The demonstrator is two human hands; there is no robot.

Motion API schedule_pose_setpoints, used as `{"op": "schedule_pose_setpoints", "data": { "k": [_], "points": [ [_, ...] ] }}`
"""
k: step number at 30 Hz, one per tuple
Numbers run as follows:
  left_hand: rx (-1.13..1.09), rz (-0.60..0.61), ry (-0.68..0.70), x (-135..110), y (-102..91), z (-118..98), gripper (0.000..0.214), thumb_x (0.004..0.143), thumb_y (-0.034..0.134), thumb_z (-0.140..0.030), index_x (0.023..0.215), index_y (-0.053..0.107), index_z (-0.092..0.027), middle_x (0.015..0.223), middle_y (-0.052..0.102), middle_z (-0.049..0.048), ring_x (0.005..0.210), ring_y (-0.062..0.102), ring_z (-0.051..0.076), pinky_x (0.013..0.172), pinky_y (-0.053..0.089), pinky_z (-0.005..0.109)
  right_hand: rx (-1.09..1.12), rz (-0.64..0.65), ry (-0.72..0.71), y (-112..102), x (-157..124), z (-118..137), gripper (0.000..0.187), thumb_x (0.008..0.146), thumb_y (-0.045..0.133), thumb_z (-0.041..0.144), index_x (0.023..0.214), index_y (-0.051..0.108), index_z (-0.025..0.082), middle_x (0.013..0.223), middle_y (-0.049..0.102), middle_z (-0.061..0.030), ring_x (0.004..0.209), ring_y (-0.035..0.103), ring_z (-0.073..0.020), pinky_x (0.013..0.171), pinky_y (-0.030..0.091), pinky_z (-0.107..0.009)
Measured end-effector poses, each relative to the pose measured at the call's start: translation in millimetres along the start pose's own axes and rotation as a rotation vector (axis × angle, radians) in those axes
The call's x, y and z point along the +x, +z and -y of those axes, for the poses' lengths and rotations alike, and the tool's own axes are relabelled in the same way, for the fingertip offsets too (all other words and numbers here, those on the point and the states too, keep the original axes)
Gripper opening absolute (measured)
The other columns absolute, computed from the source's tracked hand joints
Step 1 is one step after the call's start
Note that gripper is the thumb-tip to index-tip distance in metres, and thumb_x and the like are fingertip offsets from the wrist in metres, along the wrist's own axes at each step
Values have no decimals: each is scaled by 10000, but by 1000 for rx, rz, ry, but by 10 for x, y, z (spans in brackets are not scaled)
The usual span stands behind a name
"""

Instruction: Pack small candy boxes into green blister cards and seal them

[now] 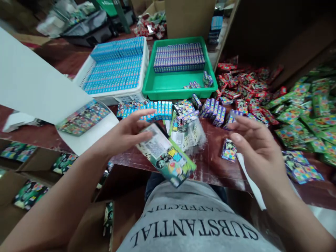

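Note:
My left hand (126, 133) grips the upper end of a printed packet (168, 154), its thumb on the white label panel. The packet is black and green with cartoon pictures, and it tilts down over the table's front edge. My right hand (257, 150) is raised with thumb and fingers apart, holding nothing that I can see. Just past its fingertips stand small purple boxes (214, 112), and one small box (228, 150) lies flat beside the thumb. Between my hands are more printed packets and a clear plastic bag (195, 134).
Behind stand a white basket (111, 98) of blue boxes and a green tray (170, 93) of purple boxes. A row of blue boxes (162, 110) sits before them. Red packs (244, 84) and green packs (301, 122) are heaped at right. Cardboard cartons (89, 224) stand below left.

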State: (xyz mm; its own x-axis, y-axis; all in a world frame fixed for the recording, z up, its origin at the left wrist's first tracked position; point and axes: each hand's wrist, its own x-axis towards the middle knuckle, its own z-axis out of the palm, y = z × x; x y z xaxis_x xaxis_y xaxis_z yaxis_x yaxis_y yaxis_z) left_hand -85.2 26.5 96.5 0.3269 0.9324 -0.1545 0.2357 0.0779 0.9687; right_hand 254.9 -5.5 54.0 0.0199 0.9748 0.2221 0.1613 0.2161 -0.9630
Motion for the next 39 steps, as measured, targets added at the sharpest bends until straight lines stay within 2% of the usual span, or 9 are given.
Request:
{"op": "schedule_pose_setpoints", "data": {
  "k": [3,9,17,21,24,27,33,36,39],
  "points": [
    [-72,-327,21,-399,-176,265,596,817,815,-275,1375,605,-278,1066,704,44,847,667,166,702,567,237,218,-73,272,173,-101,-81,162,881,753,401,1010,741,303,1166,693,-38,1012,664,-220,899,551,-404],
    [-314,-551,15,-820,87,688,406,847,800,-238,1220,648,-290,983,685,8,811,644,134,694,573,209,452,91,554,839,-132,-90,207,787,839,431,829,750,249,1092,708,-27,891,614,-185,810,517,-334],
    [-553,-639,47,-1190,-32,929,340,819,818,-209,1109,649,-269,1109,707,22,913,694,164,765,612,264,472,218,615,1289,-45,-131,208,769,866,377,812,716,239,933,687,7,805,575,-138,732,478,-262],
    [-535,-414,-54,-1335,-139,1077,258,822,817,-221,1001,631,-218,1083,723,48,914,703,182,761,594,280,406,303,575,1379,14,-93,188,805,842,367,844,700,249,870,684,20,784,588,-125,721,486,-251],
    [-371,-241,-40,-1166,-91,1035,229,812,826,-204,825,600,-166,1115,714,69,922,687,164,798,561,272,255,566,472,1429,135,-3,167,841,808,374,863,711,240,862,695,4,778,602,-132,706,493,-263],
    [-299,-242,116,-764,28,911,396,784,845,-186,1114,628,-219,1261,666,72,976,677,162,840,554,290,145,770,302,1469,316,99,167,864,782,372,857,707,223,863,689,-12,794,615,-144,726,511,-286],
    [-359,-350,308,-223,232,791,435,906,731,-244,1313,578,-249,1214,664,65,1018,665,172,855,552,287,114,518,134,1322,539,66,578,778,867,291,1274,571,312,1030,670,-8,903,669,-171,800,567,-331],
    [-376,-369,283,-217,331,819,416,902,739,-251,1288,584,-247,1175,679,54,975,669,166,827,556,279,70,481,101,1203,495,-51,377,824,825,316,1141,624,275,972,659,-15,909,661,-171,799,563,-321],
    [-355,-372,224,-275,415,846,364,893,748,-254,1218,584,-233,1060,687,32,890,659,148,762,544,256,32,571,96,1113,411,-147,400,865,781,335,1222,603,294,985,636,-10,885,640,-168,768,551,-316]
  ]
}}
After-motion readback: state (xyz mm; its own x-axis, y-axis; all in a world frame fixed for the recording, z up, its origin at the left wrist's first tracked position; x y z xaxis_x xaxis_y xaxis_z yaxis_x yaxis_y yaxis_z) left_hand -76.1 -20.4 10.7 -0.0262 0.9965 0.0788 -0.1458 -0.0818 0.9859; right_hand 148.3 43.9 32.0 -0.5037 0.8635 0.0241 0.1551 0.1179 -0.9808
